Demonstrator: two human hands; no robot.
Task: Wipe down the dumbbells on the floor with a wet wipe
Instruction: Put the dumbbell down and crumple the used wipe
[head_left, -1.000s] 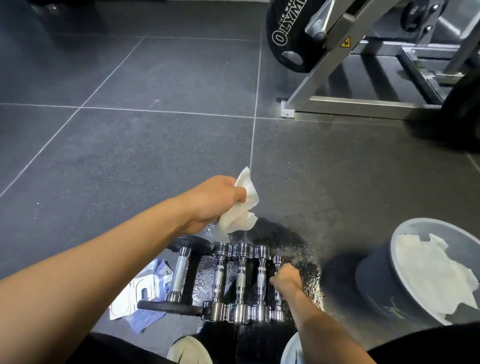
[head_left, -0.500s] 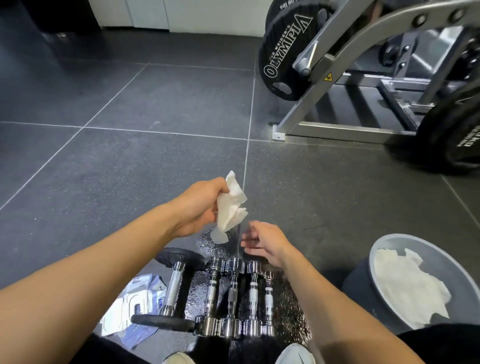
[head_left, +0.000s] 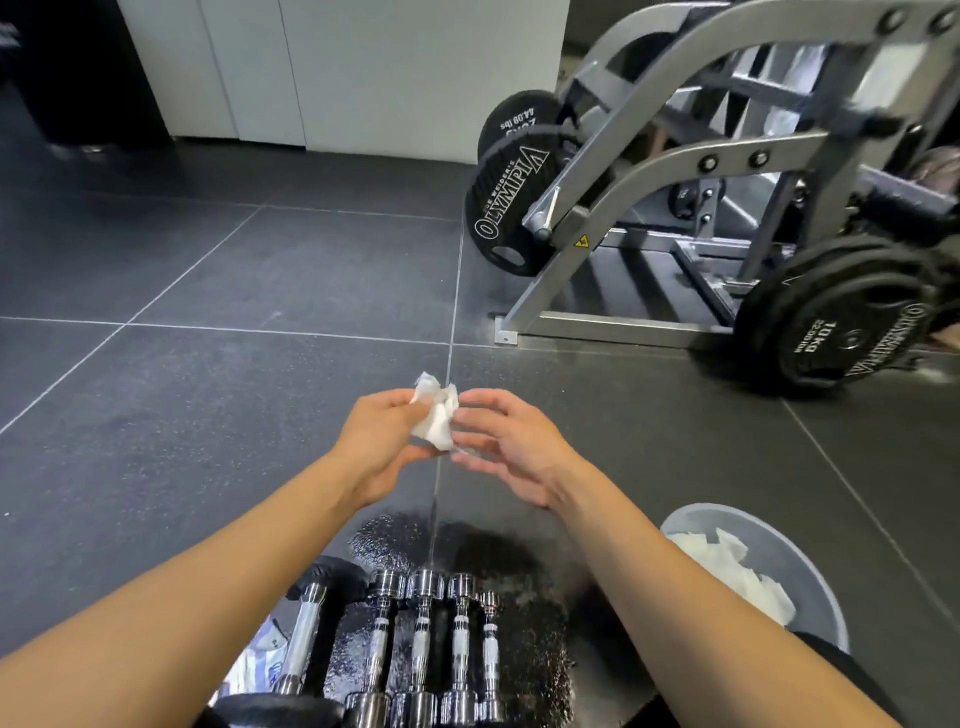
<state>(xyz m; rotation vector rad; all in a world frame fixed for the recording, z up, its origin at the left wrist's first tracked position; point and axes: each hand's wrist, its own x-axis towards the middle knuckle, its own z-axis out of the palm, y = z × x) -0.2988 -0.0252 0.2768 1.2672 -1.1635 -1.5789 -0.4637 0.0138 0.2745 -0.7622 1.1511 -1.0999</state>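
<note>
**Head view.** The crumpled wipe (head_left: 435, 418) is pinched in the left hand (head_left: 382, 441), held up well clear of the floor (head_left: 208, 415). The right hand (head_left: 511, 449), seen resting on the dumbbells (head_left: 426, 644) a second ago, has been raised to it, fingers loosely spread, fingertips at the wipe's edge. The dumbbells are left untouched in a row on a wet patch, near the bin (head_left: 826, 587). Wiping is judged paused, the wipe probably being refolded or discarded.
</note>
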